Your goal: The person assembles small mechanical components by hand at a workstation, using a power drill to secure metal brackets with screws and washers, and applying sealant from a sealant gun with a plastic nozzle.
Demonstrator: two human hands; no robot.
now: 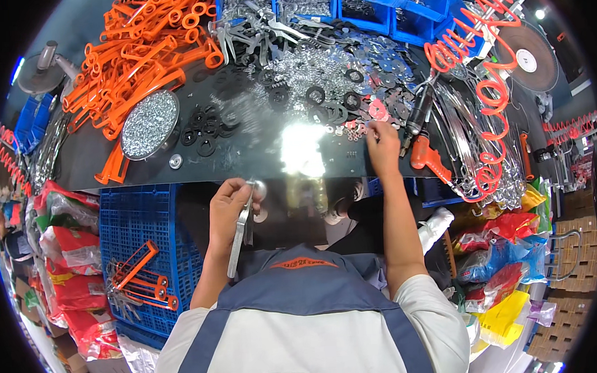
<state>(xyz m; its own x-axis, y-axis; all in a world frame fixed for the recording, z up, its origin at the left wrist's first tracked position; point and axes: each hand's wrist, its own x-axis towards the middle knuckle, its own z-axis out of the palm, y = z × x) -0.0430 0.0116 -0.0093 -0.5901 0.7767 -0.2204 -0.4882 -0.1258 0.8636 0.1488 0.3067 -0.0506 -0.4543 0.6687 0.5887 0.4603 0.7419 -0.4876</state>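
My left hand [228, 207] is closed around the upper end of a long silver metal lever [235, 249], in front of the table's near edge. The lever hangs down toward my lap, and a shiny rounded part shows at my fingertips. Over the right side of the table is my right hand [384, 146], its fingers bent together above the tabletop. Small reddish rings [352, 129] lie just left of its fingertips, and a pink-red disc [377, 109] lies just beyond them. Whatever those fingers may hold is hidden.
Orange handles [136, 67] are heaped at the far left, behind a round dish of small metal parts [150, 124]. Black washers [208, 127] and loose hardware cover the middle. A power screwdriver [423, 146] with a red coiled hose [493, 104] lies right, beside metal rods [464, 118].
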